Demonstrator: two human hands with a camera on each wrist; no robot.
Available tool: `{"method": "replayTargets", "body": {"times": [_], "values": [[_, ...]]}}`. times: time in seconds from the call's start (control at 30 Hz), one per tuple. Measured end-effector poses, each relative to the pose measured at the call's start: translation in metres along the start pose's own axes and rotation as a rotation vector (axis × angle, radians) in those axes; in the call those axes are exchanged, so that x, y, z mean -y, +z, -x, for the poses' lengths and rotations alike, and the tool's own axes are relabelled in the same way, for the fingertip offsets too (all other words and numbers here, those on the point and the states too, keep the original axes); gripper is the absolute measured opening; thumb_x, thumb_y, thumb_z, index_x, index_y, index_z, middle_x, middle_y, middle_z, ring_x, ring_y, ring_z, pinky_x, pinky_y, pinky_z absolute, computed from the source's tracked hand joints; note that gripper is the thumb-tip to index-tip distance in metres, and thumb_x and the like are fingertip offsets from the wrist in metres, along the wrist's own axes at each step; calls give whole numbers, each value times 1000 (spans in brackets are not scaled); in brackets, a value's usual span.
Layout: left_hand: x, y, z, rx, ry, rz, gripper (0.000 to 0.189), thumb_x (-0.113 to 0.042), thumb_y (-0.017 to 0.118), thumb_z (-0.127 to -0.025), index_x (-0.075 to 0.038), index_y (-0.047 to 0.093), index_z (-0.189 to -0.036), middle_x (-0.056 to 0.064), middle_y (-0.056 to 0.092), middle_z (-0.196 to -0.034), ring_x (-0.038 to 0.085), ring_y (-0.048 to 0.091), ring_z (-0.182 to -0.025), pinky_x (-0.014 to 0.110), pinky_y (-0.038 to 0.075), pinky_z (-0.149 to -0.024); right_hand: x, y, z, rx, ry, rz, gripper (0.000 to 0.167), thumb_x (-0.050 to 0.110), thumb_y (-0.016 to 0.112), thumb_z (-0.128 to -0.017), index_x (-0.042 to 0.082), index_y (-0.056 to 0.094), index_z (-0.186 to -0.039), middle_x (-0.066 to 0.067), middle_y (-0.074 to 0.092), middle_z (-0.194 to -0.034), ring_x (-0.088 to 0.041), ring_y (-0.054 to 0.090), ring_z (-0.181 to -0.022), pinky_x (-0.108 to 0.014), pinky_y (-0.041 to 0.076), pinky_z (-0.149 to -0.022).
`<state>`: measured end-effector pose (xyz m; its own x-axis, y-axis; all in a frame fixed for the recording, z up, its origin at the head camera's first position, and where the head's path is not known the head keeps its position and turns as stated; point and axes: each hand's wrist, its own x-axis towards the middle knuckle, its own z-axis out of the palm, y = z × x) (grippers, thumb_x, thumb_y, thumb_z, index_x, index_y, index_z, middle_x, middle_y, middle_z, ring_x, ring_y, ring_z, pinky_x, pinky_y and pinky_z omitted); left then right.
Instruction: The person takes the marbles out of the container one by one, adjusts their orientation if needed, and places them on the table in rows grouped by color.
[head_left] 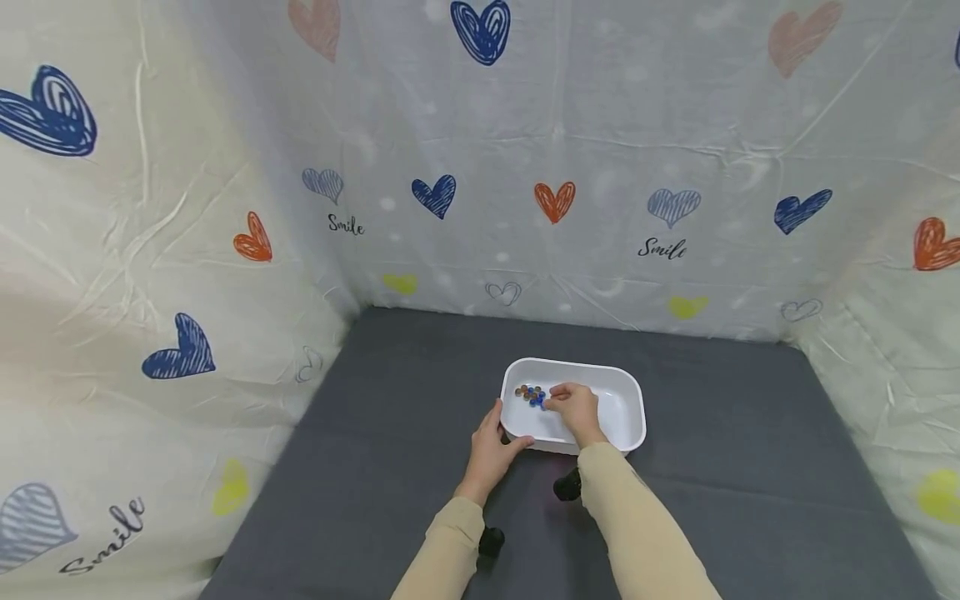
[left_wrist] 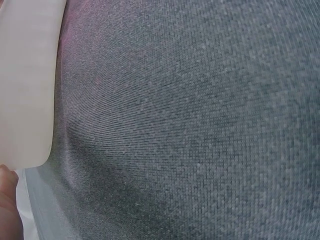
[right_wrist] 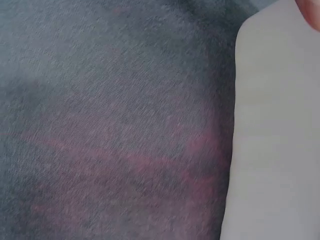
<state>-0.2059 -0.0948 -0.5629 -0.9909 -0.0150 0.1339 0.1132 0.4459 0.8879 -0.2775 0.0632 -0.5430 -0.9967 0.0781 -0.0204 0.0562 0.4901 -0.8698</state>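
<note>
A white rectangular tray (head_left: 570,364) stands on the dark grey cloth. Inside its left half lie several small marbles (head_left: 528,393), blue and amber-brown, in a loose cluster. The left hand (head_left: 490,450) holds the tray's near left corner, thumb along the front rim and fingers against the left side. Over the tray's middle, the right hand (head_left: 577,408) has its fingers bent and its fingertips at a blue marble on the cluster's right edge. The left wrist view shows the tray's outer wall (left_wrist: 25,90) and part of a hand; the right wrist view shows the wall (right_wrist: 280,125) and a fingertip.
Dark grey cloth (head_left: 405,383) covers the table around the tray. Pale curtains (head_left: 615,108) printed with hearts hang at the back and on both sides. Black wrist devices (head_left: 567,486) sit below both wrists, in front of the tray.
</note>
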Motion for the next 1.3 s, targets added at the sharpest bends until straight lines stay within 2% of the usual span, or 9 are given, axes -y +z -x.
{"method": "replayTargets", "body": {"times": [0.27,0.67,0.87,1.0,1.17,1.3], "values": [[0,0,2,0,7,23,87,-17,76,-78,8,24,-143,28,29,-141,37,41,-122,35,45,-95,4,7,2,-11,-30,52,17,3,78,-72,-5,69,-84,-10,67,-75,-22,60,-70,-32,49,-60],[1,3,5,-10,13,41,86,-17,75,-78,9,24,-142,29,30,-141,37,42,-122,35,45,-95,1,11,-1,-3,-23,132,16,1,78,-70,-5,69,-82,-9,66,-73,-22,57,-70,-33,49,-61],[1,4,7,-5,11,44,87,-19,75,-78,8,24,-142,28,31,-140,36,42,-122,33,44,-95,0,15,-3,-7,-22,225,12,0,78,-68,-1,69,-76,-9,65,-74,-25,57,-73,-37,50,-66],[2,6,8,-1,8,44,87,-20,75,-78,8,25,-142,29,31,-140,36,42,-122,33,44,-95,-3,18,-4,-10,-22,265,12,0,78,-67,1,67,-71,-8,63,-72,-25,56,-71,-36,50,-65],[2,5,5,-8,9,53,87,-19,76,-77,9,25,-142,29,31,-140,36,42,-122,33,44,-95,-5,20,-7,4,-29,262,12,-1,77,-67,2,66,-69,-7,62,-70,-24,56,-70,-36,50,-64],[5,2,2,-30,25,47,87,-19,76,-77,9,26,-142,28,32,-140,36,43,-121,34,45,-94,-5,21,-11,12,-20,198,8,0,76,-70,1,68,-72,-8,64,-73,-25,57,-74,-36,50,-67]]}}
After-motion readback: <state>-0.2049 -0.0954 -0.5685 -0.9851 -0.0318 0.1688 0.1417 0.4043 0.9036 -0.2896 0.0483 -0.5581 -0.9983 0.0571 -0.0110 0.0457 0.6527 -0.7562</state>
